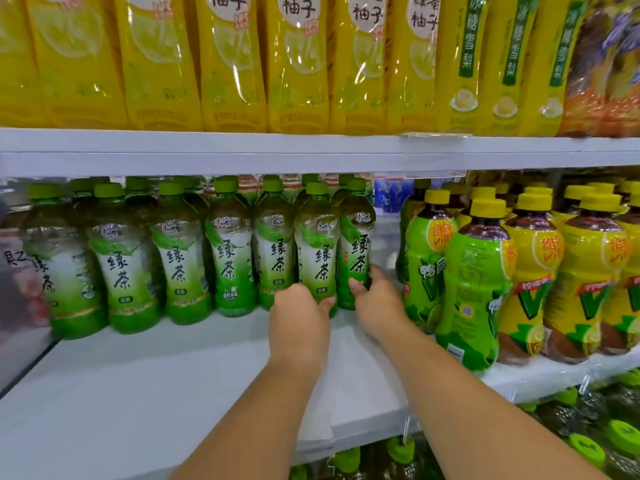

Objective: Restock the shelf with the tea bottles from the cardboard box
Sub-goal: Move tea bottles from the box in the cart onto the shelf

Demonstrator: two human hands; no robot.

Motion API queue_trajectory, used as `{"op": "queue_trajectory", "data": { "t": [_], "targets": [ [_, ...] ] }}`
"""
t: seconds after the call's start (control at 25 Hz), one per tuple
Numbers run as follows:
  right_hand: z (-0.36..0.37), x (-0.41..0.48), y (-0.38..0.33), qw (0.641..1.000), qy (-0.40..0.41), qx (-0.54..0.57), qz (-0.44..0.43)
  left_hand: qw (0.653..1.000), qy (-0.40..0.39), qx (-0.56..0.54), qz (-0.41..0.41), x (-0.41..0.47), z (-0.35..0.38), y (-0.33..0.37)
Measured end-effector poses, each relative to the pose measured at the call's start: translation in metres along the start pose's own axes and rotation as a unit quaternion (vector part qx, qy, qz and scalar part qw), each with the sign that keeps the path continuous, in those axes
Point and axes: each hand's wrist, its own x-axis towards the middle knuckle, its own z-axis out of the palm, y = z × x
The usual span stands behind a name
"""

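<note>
On the white middle shelf, green tea bottles are lined up upright along the back. At the row's right end, the last-but-one bottle is gripped near its base by the left hand, fingers curled round it, and the end bottle beside it is gripped likewise by the right hand. Yellow-capped bottles are ranged just to the right; tall yellow bottles are shelved above.
</note>
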Motion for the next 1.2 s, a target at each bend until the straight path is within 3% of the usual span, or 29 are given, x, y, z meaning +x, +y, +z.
{"op": "queue_trajectory", "data": {
  "t": [0.4,0.92,1.2],
  "targets": [
    [0.006,0.012,0.006,0.998,0.028,-0.052,-0.006,0.999,0.03,0.025,0.016,0.006,0.008,-0.004],
    [0.016,0.019,0.017,0.997,0.06,-0.046,-0.023,0.995,-0.069,0.076,-0.014,0.021,-0.004,0.004],
    [0.019,0.025,0.017,0.997,0.07,-0.032,0.005,0.993,-0.016,0.11,0.034,0.019,0.007,-0.003]
  ]
}}
